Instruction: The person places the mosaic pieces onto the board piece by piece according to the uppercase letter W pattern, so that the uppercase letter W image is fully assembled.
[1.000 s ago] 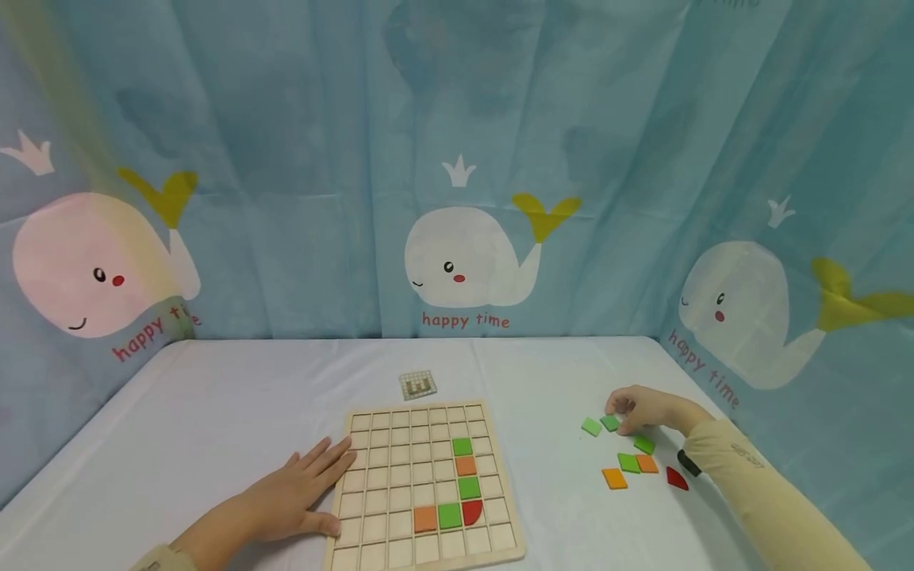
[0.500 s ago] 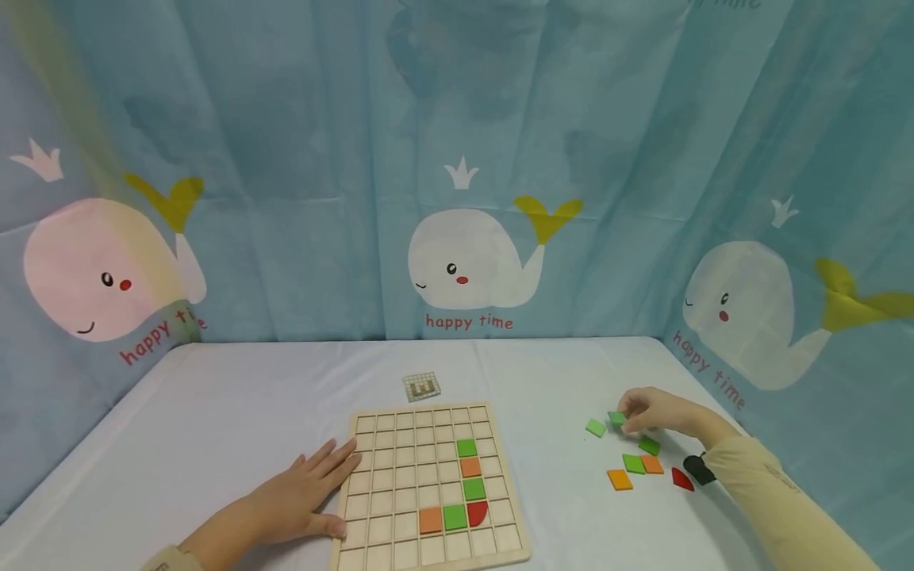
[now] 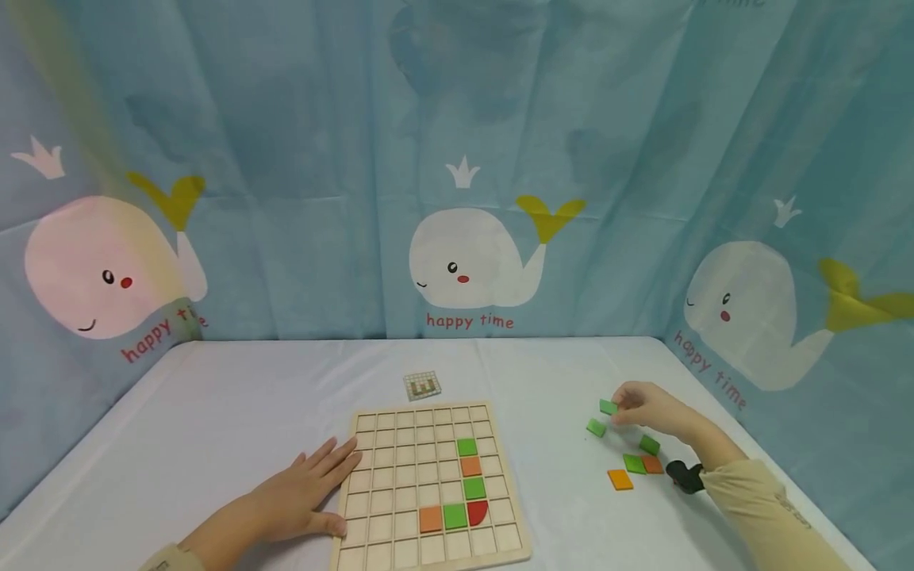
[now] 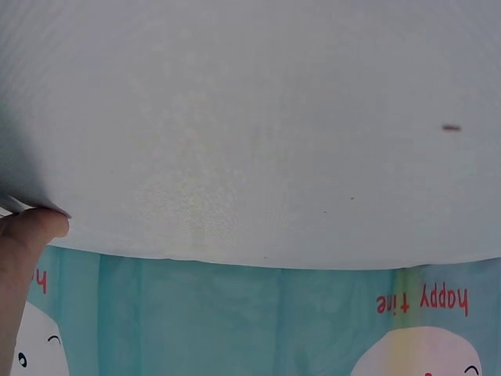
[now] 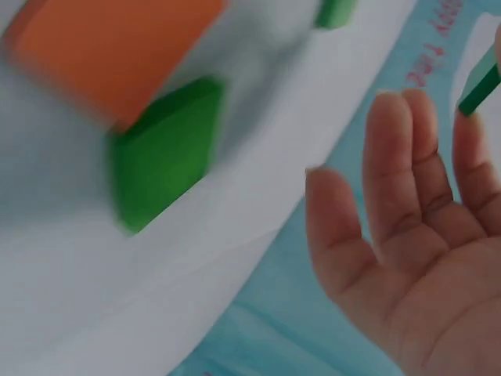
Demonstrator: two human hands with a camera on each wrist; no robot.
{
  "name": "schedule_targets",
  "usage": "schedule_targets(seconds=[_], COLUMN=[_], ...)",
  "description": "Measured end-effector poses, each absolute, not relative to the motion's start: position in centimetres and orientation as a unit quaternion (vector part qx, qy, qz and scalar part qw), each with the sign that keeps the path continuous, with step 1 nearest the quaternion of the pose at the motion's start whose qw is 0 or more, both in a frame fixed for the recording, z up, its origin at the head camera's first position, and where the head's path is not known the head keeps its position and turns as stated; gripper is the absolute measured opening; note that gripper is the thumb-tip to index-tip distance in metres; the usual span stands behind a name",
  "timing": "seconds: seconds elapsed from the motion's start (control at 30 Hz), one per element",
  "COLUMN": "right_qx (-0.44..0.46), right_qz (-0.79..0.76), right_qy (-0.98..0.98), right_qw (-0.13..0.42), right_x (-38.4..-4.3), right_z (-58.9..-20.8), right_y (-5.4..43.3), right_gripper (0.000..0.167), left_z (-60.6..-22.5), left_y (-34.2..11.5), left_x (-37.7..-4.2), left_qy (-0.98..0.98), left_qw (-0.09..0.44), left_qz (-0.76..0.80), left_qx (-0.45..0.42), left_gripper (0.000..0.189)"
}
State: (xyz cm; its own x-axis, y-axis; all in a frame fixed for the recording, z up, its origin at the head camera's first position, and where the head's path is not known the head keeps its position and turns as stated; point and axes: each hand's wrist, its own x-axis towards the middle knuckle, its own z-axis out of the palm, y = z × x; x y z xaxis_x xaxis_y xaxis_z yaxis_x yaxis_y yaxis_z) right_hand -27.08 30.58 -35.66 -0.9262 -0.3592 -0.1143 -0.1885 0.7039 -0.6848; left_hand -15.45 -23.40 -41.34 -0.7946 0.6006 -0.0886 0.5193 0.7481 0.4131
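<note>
In the head view my left hand (image 3: 293,496) lies flat with fingers spread, its fingertips against the left edge of the wooden grid board (image 3: 382,519). Only a fingertip of it shows in the left wrist view. My right hand (image 3: 653,412) pinches a green square tile (image 3: 608,407) between thumb and index finger, just above the table. The right wrist view catches that tile (image 5: 479,84) at its right edge, with the other fingers apart from it. Set in the board's cells are green tiles (image 3: 455,516), orange tiles (image 3: 431,519) and a red quarter-round tile (image 3: 477,512).
Loose on the white cloth at right lie a light green tile (image 3: 596,427), a yellow-orange tile (image 3: 620,480), an orange tile (image 3: 651,465) and further green tiles (image 3: 649,444). A small pattern card (image 3: 422,385) lies beyond the board. A whale-print curtain (image 3: 314,198) surrounds the table.
My right hand has picked the green tile up from the cloth and shifted slightly left with it. The loose red tile is now mostly hidden behind the black wrist device. The left hand stays put.
</note>
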Motion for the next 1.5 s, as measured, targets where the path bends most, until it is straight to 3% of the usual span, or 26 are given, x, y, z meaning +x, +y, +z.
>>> schedule_targets(seconds=[0.77,1.5], right_qx=[-0.080,-0.092], right_qz=[-0.473,-0.526], right_qy=[0.870,0.842], right_qw=[0.112,0.081], right_x=[-25.2,-23.2], right_z=[-34.5,-34.8], right_y=[25.2,21.1], right_gripper=[0.041,0.036], left_z=[-41.3,-41.4], left_y=[-23.5,-23.4], left_x=[-15.3,-15.4], left_qy=[0.930,0.932], left_qw=[0.092,0.090], left_qz=[0.182,0.175], left_qx=[0.304,0.306], left_gripper=[0.091,0.092])
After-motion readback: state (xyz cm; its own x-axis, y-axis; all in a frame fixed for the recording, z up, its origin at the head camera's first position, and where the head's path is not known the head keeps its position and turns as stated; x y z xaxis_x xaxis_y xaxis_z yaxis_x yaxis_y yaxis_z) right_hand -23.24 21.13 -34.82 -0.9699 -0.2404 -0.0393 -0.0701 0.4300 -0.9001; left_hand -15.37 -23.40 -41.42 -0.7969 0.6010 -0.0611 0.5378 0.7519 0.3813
